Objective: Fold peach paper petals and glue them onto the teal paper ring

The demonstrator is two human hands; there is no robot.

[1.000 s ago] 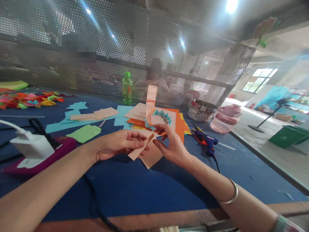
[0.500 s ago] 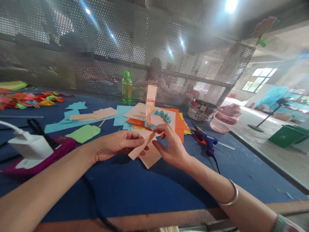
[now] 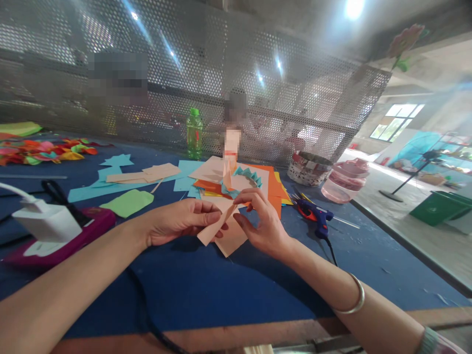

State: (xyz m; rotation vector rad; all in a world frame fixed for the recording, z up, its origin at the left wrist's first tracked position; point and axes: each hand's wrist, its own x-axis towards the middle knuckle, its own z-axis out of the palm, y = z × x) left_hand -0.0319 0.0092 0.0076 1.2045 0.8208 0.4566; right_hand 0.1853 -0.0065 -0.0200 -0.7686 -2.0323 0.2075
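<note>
The paper strip (image 3: 211, 231) is pinched by the left hand (image 3: 184, 220) above the surface (image 3: 228, 295). Its far end is seen beside the half-curled right hand (image 3: 268, 227); whether it is gripped there cannot be told.

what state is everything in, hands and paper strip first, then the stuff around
left hand: closed, pinching the paper strip
right hand: thumb parted from forefinger, at the strip's upper end
paper strip: held slanting, creased or curled toward the top
glue gun: lying down; hot or cold, can't tell
green bottle: upright, capped
white charger: cable plugged in
green paper: lying flat
</note>
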